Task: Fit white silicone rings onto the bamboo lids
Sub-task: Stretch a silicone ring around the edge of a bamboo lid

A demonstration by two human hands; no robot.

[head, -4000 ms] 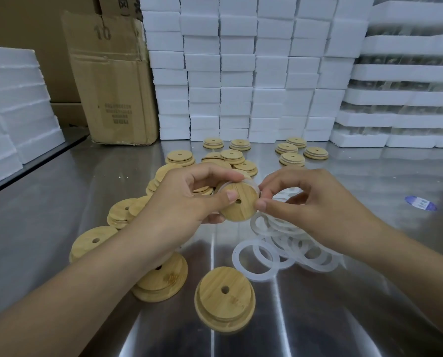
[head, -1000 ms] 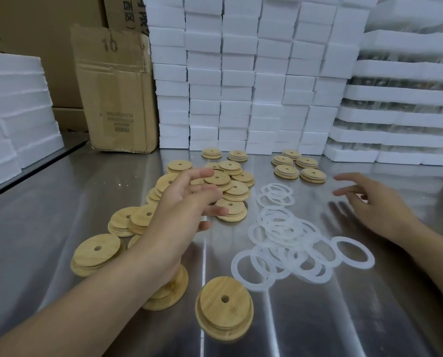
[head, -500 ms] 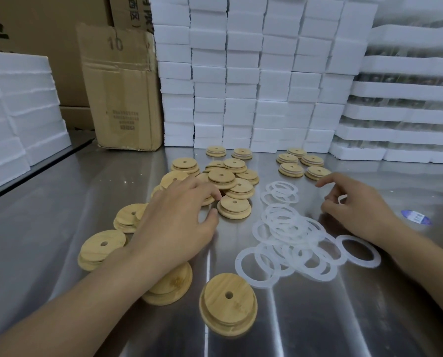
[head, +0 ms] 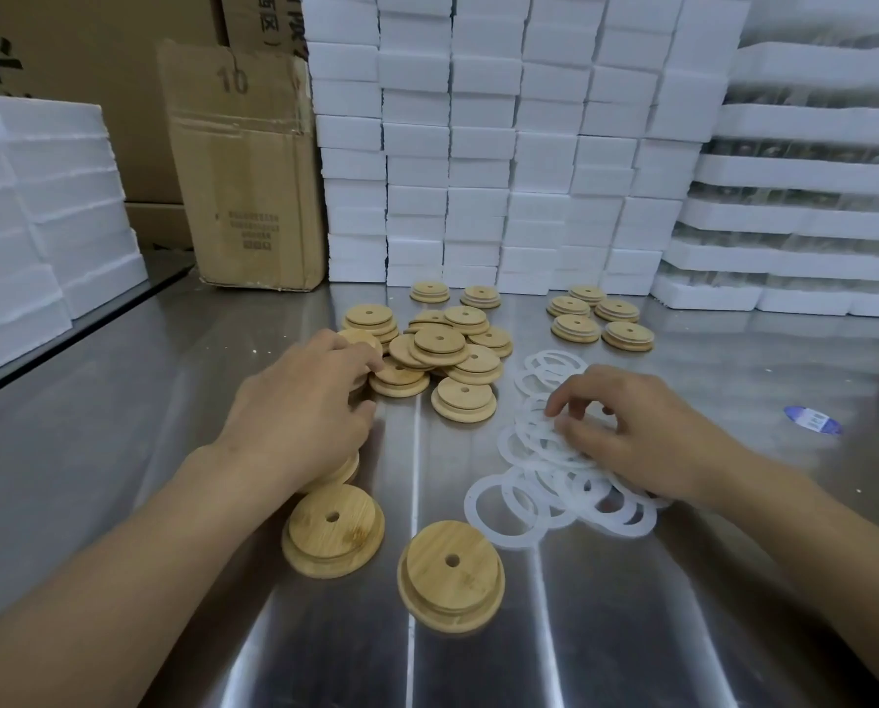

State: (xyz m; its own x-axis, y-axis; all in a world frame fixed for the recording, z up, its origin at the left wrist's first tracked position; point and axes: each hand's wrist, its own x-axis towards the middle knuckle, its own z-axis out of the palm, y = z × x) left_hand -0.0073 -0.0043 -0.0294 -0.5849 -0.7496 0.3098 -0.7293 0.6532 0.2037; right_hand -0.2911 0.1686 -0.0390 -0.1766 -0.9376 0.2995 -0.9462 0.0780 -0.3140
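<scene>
From the head view, the left hand [head: 299, 406] is reaching over the left edge of a loose pile of bamboo lids [head: 437, 344] in the middle of the steel table [head: 120, 401]. Its fingers are curling down onto the nearest lids, but its grip is hiding under the knuckles, so I cannot tell whether it is pinching a lid or only resting on one. Another lid is peeking out from under its wrist. The right hand [head: 641, 431] is hovering low over the heap of white rings [head: 529, 482] that is lying just right of the pile, its grip narrowing, with thumb and forefinger pinching at a ring near the top of the heap while the other fingers are arching above. Two single lids are lying nearer the person, one [head: 332, 534] beside the left forearm and one [head: 451, 574] just right of it, both showing the stepped side and the centre hole. Farther back, five lids [head: 601, 319] are sitting in a small group apart from the pile, and two more [head: 452, 293] are sitting by the wall of white foam blocks [head: 478, 145]. A cardboard box [head: 248, 171] is standing left of the blocks, and a blue sticker [head: 813, 420] is lying on the table to the right.
</scene>
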